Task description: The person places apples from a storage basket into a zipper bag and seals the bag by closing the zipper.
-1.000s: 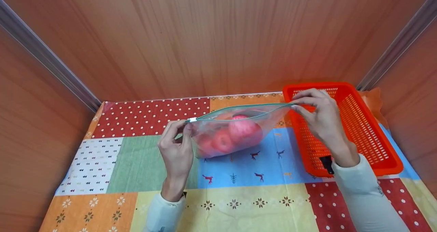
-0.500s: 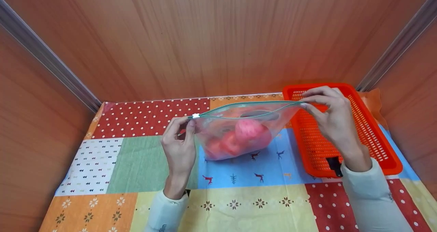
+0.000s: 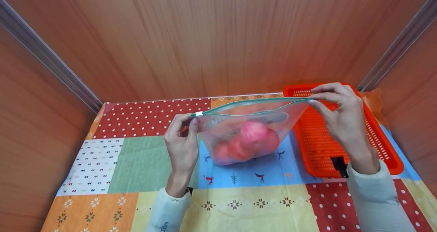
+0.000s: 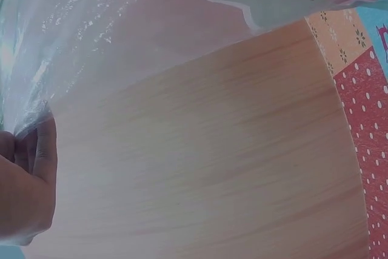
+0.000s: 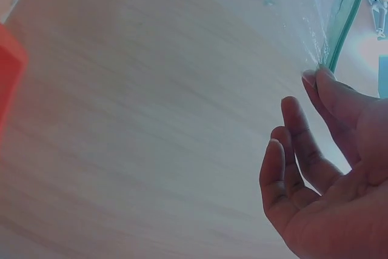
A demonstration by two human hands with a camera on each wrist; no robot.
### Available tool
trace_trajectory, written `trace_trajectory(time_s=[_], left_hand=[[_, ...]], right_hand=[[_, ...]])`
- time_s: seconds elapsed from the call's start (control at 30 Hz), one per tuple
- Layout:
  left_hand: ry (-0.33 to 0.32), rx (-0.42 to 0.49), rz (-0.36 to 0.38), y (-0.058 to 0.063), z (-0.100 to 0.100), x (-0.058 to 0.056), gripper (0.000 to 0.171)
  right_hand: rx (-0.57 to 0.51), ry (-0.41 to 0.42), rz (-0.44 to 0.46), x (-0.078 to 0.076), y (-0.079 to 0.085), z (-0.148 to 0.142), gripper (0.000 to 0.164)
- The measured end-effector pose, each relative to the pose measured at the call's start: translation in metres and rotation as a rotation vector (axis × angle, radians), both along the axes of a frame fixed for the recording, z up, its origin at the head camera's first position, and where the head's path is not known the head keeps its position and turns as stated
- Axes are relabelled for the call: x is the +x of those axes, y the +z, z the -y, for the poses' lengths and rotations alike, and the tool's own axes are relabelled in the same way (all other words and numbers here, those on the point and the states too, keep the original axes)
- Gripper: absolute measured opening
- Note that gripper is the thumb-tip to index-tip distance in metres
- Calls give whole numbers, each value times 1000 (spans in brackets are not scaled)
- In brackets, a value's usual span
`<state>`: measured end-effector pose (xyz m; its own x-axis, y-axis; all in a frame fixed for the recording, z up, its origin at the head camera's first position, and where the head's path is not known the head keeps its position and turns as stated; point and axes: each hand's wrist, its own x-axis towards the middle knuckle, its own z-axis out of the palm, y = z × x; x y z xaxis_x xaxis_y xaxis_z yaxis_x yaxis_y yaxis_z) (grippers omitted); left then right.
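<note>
A clear zip bag (image 3: 225, 126) with a green-edged mouth and a white slider (image 3: 199, 114) hangs between my two hands. Several round red and pink fruits (image 3: 254, 132), which look like apples, lie at the bottom of it. My left hand (image 3: 182, 146) pinches the bag's left top corner, right beside the slider. At the opposite top corner, my right hand (image 3: 344, 119) pinches the green edge between thumb and forefinger, its other fingers loosely bent. The two edges of the mouth stand somewhat apart. In the right wrist view the pinched bag corner (image 5: 321, 40) shows plainly.
An orange-red plastic basket (image 3: 307, 167) stands at the right, partly under my right hand and forearm. A patchwork-print cloth (image 3: 239, 208) covers the table. Wood-look panels (image 3: 218, 41) rise at the back and on both sides.
Both hands have moved up and to the right with the bag, the right hand farther. The bag is stretched wider and hangs taller, and the fruits have shifted rightward with it.
</note>
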<state>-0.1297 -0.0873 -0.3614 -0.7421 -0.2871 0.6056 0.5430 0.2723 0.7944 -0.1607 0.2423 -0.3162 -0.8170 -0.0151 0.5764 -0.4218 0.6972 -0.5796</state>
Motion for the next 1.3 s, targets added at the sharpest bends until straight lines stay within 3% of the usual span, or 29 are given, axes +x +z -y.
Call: trace_trajectory(time_s=[0.2,0.77,1.0,1.3], left_hand=[[-16,-13,-73,-13,4,-11,16],[-55,-54,-134,-11,1,-11,16],[-49,-25,-74,-14,-2,-9,18],[-19,22,-3,-14,-8,-6,16]], right_hand=[[-15,-6,-15,0,4,-2,20],[-5,-45,58,0,7,-5,21],[12,-55,96,-1,4,-5,23],[15,-91,76,5,2,1,30]])
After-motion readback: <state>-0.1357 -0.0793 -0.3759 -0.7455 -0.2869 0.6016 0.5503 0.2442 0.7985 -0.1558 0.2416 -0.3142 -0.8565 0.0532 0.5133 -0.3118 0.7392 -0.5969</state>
